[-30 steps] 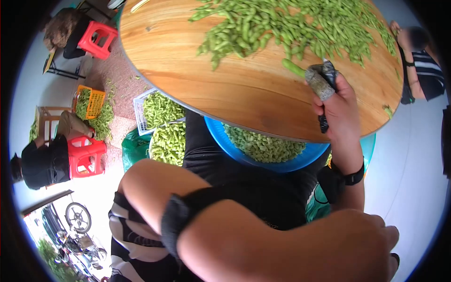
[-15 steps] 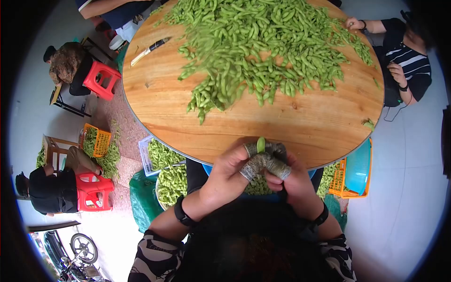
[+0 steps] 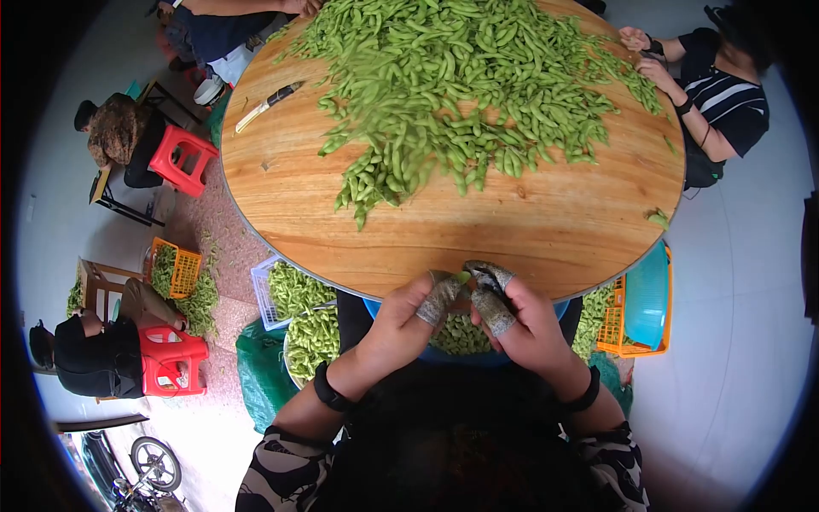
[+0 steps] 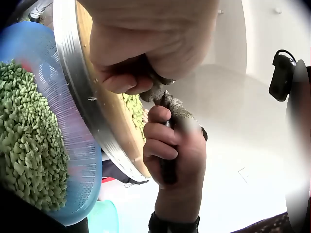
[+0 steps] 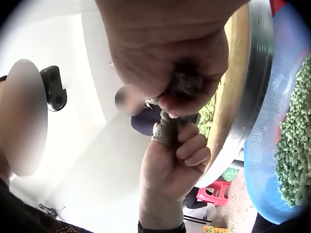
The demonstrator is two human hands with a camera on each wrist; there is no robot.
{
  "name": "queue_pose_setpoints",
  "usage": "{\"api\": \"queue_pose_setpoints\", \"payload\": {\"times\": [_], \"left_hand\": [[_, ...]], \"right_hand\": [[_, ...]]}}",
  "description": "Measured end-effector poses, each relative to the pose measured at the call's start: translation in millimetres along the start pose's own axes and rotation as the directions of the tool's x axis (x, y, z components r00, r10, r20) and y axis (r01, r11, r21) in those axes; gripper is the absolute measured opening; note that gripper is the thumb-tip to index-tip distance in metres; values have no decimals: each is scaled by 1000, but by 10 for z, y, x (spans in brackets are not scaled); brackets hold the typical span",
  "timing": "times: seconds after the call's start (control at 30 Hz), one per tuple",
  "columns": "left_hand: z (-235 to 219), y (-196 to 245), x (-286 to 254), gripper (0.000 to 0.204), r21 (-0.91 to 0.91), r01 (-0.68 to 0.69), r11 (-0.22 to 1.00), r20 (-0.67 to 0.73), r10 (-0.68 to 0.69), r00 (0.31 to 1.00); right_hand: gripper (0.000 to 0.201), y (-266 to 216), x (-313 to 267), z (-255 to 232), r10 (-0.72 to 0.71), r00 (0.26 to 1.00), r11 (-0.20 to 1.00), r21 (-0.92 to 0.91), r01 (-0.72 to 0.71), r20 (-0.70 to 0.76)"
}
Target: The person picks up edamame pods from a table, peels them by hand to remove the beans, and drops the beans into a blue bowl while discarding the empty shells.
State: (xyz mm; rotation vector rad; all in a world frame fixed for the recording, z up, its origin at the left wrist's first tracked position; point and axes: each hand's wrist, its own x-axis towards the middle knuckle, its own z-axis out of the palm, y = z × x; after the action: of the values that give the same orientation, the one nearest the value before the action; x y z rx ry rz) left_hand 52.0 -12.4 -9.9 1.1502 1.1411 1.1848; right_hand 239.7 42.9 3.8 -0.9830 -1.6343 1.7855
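Both hands meet at the near edge of the round wooden table, above a blue basket of shelled green beans. My left hand pinches a green soybean pod, mostly hidden by the fingers. My right hand curls round a black handle that looks like a small knife's, its tip close to the pod; the blade is hidden. Grey wraps cover both thumbs and some fingers. Beyond the hands lies a large heap of soybean pods.
A knife with a dark and pale body lies on the table's left. Crates of pods, such as an orange crate, and a green sack stand on the floor. Other people sit around, one at the table's right.
My right hand has come back from the pods on the table and my left from the far right; they met at the near edge. In the last half second they have drawn slightly apart.
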Motion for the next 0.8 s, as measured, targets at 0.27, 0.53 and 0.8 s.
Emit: {"api": "queue_pose_setpoints", "payload": {"times": [0.27, 0.53, 0.8], "left_hand": [[-9, 14, -48, 31, -288, 161, 944, 18, -162, 987], [-10, -30, 23, 27, -223, 103, 969, 34, -97, 995], [-58, 130, 44, 17, -331, 56, 942, -102, -94, 990]], "right_hand": [[19, 157, 95, 50, -86, 989, 969, 220, 111, -123], [21, 229, 141, 209, -378, 887, 918, 17, 397, -266], [37, 105, 40, 180, -460, 873, 815, -468, 342, -163]]}}
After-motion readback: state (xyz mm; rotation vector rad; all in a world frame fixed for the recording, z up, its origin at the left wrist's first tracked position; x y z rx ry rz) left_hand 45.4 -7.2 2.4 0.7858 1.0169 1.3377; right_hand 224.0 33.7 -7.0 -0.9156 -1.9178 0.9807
